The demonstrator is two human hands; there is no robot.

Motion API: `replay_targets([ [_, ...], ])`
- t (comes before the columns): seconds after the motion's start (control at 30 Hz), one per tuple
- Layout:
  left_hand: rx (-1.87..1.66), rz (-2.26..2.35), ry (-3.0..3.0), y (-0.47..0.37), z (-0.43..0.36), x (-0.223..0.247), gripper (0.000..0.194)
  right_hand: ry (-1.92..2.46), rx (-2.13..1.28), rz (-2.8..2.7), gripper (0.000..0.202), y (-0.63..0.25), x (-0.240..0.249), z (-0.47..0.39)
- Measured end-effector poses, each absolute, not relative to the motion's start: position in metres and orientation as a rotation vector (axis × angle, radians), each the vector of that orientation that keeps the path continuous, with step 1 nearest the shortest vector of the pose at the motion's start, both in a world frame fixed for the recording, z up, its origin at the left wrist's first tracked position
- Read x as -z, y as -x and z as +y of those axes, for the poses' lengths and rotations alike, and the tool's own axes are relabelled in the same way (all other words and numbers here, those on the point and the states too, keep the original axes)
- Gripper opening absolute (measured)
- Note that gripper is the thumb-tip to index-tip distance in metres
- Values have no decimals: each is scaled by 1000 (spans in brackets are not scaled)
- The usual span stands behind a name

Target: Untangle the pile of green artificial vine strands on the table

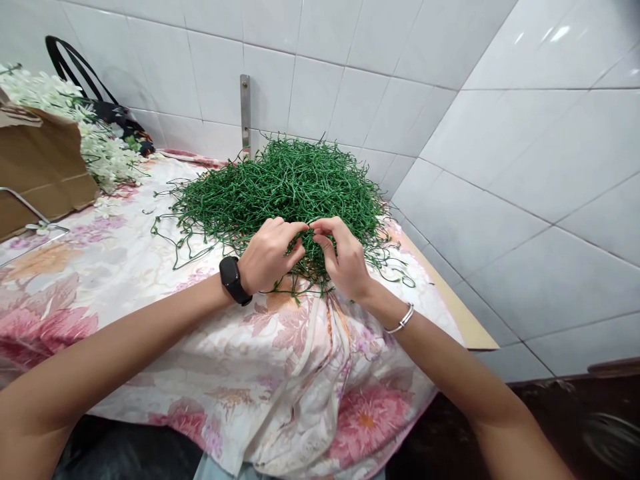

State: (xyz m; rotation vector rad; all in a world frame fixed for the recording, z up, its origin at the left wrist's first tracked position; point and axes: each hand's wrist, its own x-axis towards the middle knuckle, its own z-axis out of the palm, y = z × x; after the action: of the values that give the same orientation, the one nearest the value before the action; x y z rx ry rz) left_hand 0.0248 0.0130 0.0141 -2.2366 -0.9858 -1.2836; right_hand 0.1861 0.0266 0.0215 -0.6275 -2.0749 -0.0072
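A large tangled heap of thin green artificial stems [285, 180] lies on a floral cloth [210, 347]. At the heap's near side, my left hand [273, 252], with a black band above it on the wrist, is closed in a pinch. My right hand [343, 257] pinches too, its fingertips almost touching those of the left. Between them they hold what looks like a thin green stem; most of it is hidden by the fingers or lost against the heap. Loose stem ends stick out around both hands.
To the left stand a torn brown cardboard box [40, 170] and white artificial flowers [107, 157], with a dark bag [120, 120] behind. A bent metal wire [30, 207] is near the box. Tiled walls close off the back and right; a metal strip [245, 110] rises behind the heap.
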Motion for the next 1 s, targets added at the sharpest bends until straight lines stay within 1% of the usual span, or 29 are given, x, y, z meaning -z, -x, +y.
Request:
replay_targets([
  [0.23, 1153, -1062, 2287, -21, 15, -14, 13, 600, 59, -2122, 18, -188, -23, 27],
  [0.4, 1156, -1049, 2231, -22, 17, -13, 14, 546, 4, -2146, 18, -188, -23, 26],
  [0.6, 1068, -1046, 2215, -21, 17, -13, 12, 585, -12, -2125, 13, -187, -24, 22],
  [0.83, 1048, -1027, 2233, -20, 16, -13, 15, 592, -165, -2130, 13, -188, -23, 25],
  [1.0, 968, -1006, 2214, -18, 18, -14, 17, 584, -264, -2133, 16, -188, -17, 30],
])
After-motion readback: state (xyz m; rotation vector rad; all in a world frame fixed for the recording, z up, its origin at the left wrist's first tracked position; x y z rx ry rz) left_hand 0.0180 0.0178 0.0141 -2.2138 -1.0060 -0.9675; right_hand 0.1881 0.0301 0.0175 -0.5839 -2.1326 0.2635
